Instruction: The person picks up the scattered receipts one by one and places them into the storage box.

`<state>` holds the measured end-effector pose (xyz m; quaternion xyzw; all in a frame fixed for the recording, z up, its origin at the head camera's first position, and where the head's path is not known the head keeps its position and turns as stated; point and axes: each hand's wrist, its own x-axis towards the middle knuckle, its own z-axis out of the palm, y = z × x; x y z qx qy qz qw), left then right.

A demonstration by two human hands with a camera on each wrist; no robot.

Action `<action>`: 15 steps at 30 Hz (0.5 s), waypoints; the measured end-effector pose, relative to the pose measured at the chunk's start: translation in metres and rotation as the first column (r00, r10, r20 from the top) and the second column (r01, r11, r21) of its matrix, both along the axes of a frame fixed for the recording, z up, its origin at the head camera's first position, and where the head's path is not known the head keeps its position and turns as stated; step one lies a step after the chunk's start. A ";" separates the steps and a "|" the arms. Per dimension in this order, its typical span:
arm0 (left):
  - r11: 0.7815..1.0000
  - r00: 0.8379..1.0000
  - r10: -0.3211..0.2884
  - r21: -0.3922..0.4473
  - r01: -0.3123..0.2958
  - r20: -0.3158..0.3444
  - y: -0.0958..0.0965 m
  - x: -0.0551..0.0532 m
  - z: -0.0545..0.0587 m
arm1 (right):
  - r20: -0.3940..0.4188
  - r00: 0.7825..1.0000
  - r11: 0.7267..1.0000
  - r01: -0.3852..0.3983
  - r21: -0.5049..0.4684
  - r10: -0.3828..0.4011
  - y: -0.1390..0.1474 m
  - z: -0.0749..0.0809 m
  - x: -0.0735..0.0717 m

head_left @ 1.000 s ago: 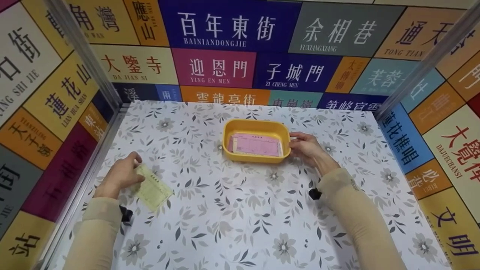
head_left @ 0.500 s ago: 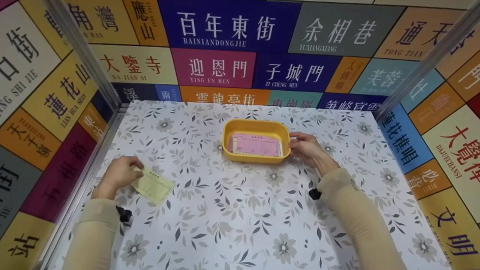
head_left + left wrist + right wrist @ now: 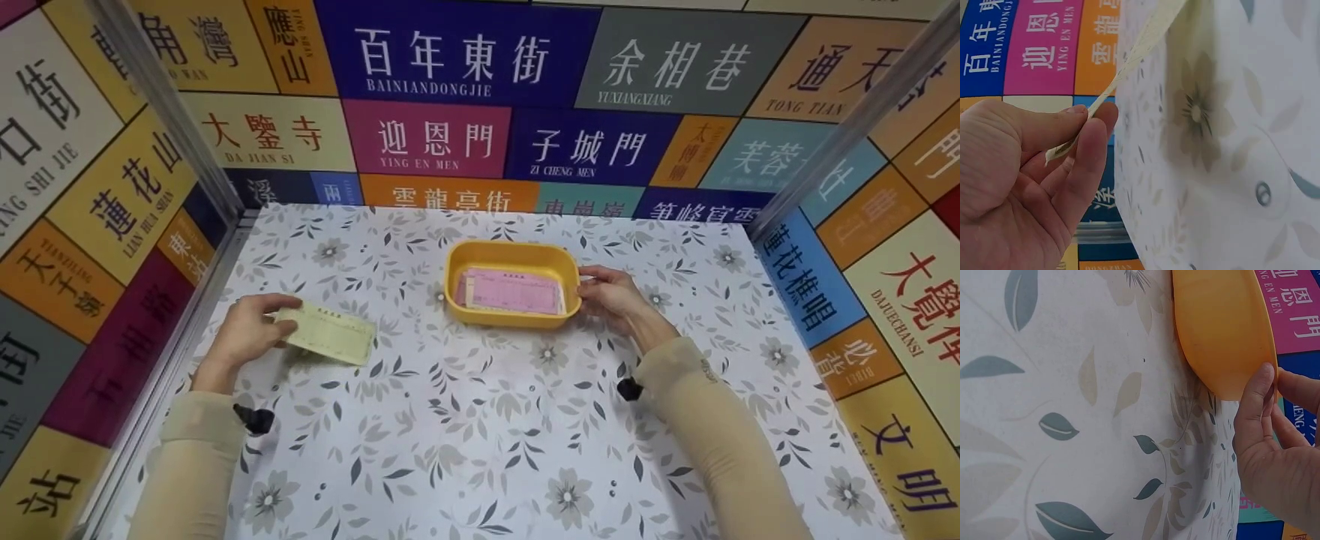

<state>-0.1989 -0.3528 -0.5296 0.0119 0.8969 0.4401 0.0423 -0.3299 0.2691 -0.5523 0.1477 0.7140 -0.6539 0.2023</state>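
My left hand (image 3: 251,334) pinches a pale yellow-green printed slip (image 3: 330,334) by its left end, thumb on one side and fingers on the other. In the left wrist view the slip (image 3: 1140,50) is seen nearly edge-on, lifted off the table and casting a shadow. Toward the back middle of the table stands a yellow plastic box (image 3: 512,321) with rounded corners. Pink printed slips (image 3: 514,291) lie in it, with paler paper edges under them. My right hand (image 3: 615,296) holds the box's right end; the right wrist view has its thumb and fingers pinching the rim.
A white tablecloth (image 3: 480,420) with grey flowers and leaves covers the table. Colourful panels with Chinese lettering (image 3: 457,52) rise at the back and both sides. Metal frame posts (image 3: 180,112) stand at the back corners. Each wrist wears a small black device (image 3: 259,420).
The left hand has taken hold of the yellow-green slip, lifted it from the table and moved it slightly right and away. The right hand and the box have stayed put.
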 end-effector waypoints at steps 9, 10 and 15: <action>0.984 1.000 -0.003 0.180 0.007 -0.022 0.024 -0.013 0.016 | -0.041 0.999 0.999 -0.012 -0.041 0.011 0.000 -0.001 0.001; 0.981 1.000 0.000 0.193 0.005 -0.027 0.027 -0.014 0.017 | -0.048 0.999 0.999 -0.017 -0.045 0.015 0.000 -0.002 0.001; 0.973 0.998 0.017 0.232 -0.001 -0.067 0.044 -0.022 0.022 | -0.057 0.998 0.999 -0.024 -0.032 0.023 0.000 -0.002 0.001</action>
